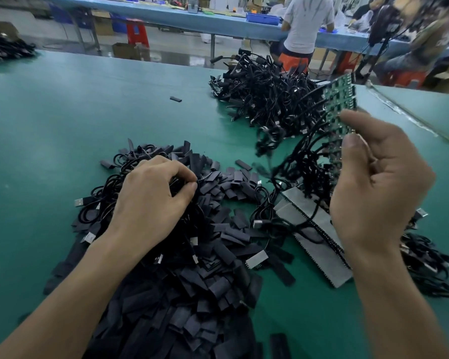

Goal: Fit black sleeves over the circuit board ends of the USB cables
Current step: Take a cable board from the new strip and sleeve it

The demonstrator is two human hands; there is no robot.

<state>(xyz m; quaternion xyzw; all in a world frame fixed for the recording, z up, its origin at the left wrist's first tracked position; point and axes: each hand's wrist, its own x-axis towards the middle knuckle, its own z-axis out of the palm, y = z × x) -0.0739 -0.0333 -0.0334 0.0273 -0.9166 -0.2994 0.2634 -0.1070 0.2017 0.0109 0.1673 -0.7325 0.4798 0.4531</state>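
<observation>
Two hands, both occupied; entries follow.

Item, left hand (153,200): it rests knuckles-up on the heap of flat black plastic sleeves (192,275), which lies near me on the green table mat (62,125). Thumb and forefinger are pinched together on something dark at the heap's top. I judge it a single sleeve, but thin cable loops are tangled there and I cannot be certain.

Item, right hand (373,187): raised, curled round the lower part of a long strip of small green circuit boards (340,99), thumb in front, fingers behind. The strip stands tilted but roughly upright above the table.

Item, thin black USB cables (302,161): they run from the boards, hanging leftward and down in a blurred bunch toward the mat.

Item, grey panel strips (314,229): lying flat beneath my right wrist, with cables across them.

Item, far pile of black cables (267,99): beyond, well apart from both hands. One stray black piece (176,99) lies alone on the mat.

Step in hand: picking out one sleeve. None shows as fitted on the boards I hold.

Next move, as I judge it: lift the sleeve clear of its neighbours, squeeze its mouth open, and line it up squarely with one board end.
</observation>
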